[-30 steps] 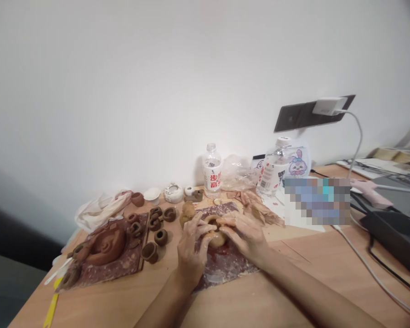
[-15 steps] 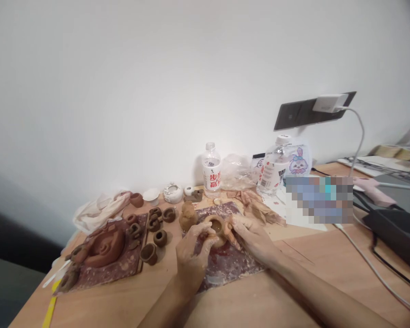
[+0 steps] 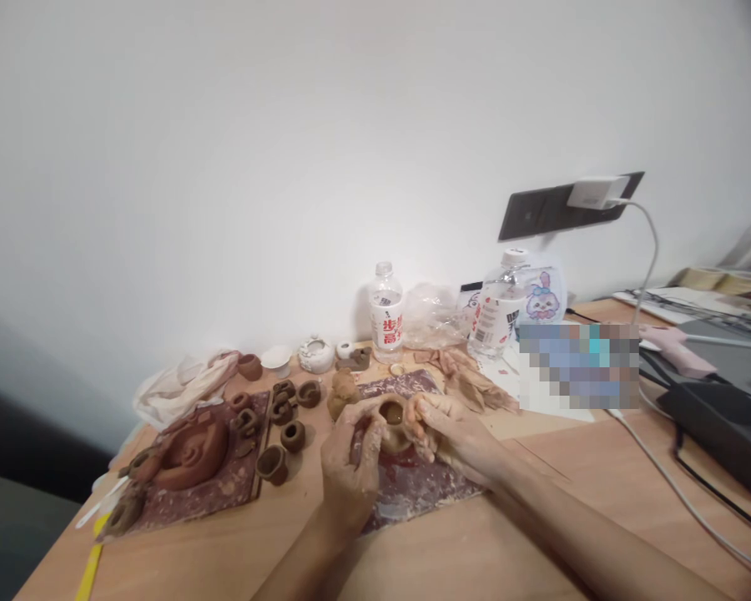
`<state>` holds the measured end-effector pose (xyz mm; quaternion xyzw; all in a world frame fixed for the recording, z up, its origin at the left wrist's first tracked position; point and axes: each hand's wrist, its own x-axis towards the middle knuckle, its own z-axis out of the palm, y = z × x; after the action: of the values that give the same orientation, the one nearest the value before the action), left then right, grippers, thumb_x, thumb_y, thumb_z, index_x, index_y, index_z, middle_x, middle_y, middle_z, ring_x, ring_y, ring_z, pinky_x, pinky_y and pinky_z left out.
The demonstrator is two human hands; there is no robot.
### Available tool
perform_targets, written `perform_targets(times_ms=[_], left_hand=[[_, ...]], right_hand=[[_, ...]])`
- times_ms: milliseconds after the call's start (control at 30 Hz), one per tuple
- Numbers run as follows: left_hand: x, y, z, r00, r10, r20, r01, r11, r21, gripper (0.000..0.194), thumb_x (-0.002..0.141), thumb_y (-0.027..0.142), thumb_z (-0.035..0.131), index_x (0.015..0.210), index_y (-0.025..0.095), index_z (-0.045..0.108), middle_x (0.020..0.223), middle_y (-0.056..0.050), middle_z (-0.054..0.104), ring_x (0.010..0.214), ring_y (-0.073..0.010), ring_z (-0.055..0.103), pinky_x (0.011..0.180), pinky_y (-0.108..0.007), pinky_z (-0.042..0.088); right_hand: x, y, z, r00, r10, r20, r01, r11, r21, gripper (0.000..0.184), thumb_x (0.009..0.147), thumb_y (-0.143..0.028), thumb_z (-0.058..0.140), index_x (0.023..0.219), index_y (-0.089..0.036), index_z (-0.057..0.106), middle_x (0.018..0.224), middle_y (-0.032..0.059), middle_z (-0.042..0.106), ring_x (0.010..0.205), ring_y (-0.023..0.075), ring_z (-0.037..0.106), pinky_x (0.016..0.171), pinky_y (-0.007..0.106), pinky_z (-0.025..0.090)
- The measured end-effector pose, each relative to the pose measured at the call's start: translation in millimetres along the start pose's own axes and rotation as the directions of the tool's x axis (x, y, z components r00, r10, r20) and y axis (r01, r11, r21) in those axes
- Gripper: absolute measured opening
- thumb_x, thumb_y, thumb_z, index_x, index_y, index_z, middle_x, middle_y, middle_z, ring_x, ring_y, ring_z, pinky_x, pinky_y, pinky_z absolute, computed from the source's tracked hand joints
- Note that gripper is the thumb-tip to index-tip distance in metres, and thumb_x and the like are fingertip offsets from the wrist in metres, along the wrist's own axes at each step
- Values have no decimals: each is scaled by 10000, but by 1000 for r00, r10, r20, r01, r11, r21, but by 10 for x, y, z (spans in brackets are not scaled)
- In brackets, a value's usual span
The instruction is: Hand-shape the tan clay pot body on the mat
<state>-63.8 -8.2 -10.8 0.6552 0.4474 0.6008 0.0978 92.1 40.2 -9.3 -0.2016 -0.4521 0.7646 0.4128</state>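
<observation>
A small round clay pot (image 3: 393,436) with a wide mouth stands on a stained dark red board (image 3: 413,492), its inside looking wet. My left hand (image 3: 354,451) is curved round the pot's left side, thumb and fingers against its wall. Close by the right side of the rim, my right hand (image 3: 441,430) is closed, thumb pressed to curled fingers; whether anything is between them is hidden. Both hands are smeared with clay. Behind my left hand sits a lump of tan clay (image 3: 344,392).
Several small brown clay pots (image 3: 272,464) stand left, near a second board holding a reddish clay dish (image 3: 194,451). Plastic bottles (image 3: 386,321), a clear bag (image 3: 435,313) and a crumpled brown cloth (image 3: 476,386) are at the back. Cables (image 3: 676,501) and a black box (image 3: 726,434) lie right.
My right hand has come off the pot's rim and curled its fingers closed beside it. My left hand stays at the pot, its fingers now further round the left side.
</observation>
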Motion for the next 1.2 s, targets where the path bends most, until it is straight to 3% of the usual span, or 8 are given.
perform_targets(times_ms=[233,367,533,700,867,967,1100,1200], left_hand=[[-2,8,-24,1000,-15,15,15,999,32,213,882,175,516,1065,179,627,828,-42,731,696,-140,690,644,-217,567],[-14,-2,-13,999,-32,-8,32,999,29,209,880,176,525,1058,179,633,889,-58,731,788,-159,699,730,-247,576],[-21,-15,11,1000,-15,10,15,999,-39,181,855,116,542,984,192,643,926,-51,700,876,-163,684,820,-264,562],[20,60,8,999,26,26,-24,998,-50,216,815,57,579,952,205,658,881,-16,734,831,-138,707,783,-213,576],[40,122,-15,996,91,-23,-90,996,27,194,782,82,646,931,203,676,861,-13,763,769,-153,729,727,-217,601],[24,123,-32,981,192,-1,-192,978,83,190,779,108,681,942,205,678,835,-16,765,757,-162,732,711,-223,607],[-15,98,-39,951,309,5,-305,938,163,197,798,105,670,967,204,664,864,-29,772,798,-175,738,772,-251,607],[-42,78,-36,939,344,-2,-336,919,208,202,819,119,655,1002,203,653,867,-32,774,793,-176,740,784,-265,610]], right_hand=[[10,-6,-57,1000,-18,3,18,999,45,505,676,-577,761,621,-170,467,527,-66,398,433,40,334,363,150,296],[13,2,-54,1000,-7,-20,7,1000,-17,484,715,-605,711,647,-170,512,506,-57,407,426,57,335,355,169,285],[31,36,-15,999,-43,1,43,999,7,530,782,-651,603,577,-199,416,451,-79,319,381,57,277,335,178,258],[1,16,-8,991,-137,-2,134,977,-165,460,736,-603,686,693,-177,520,540,-51,454,414,58,357,366,183,308],[-71,32,29,972,-235,-15,198,851,-487,349,818,-482,627,694,-156,606,551,-19,548,405,65,401,405,200,336],[-98,71,65,918,-395,-27,287,711,-642,299,826,-359,611,593,-173,599,519,-21,557,441,82,446,454,204,371],[-106,93,80,840,-539,56,398,543,-740,269,813,-299,632,572,-182,616,532,-14,596,493,100,520,499,202,408],[-104,85,74,824,-560,91,416,487,-768,283,825,-327,639,581,-184,624,523,-13,601,480,102,525,483,201,409]])
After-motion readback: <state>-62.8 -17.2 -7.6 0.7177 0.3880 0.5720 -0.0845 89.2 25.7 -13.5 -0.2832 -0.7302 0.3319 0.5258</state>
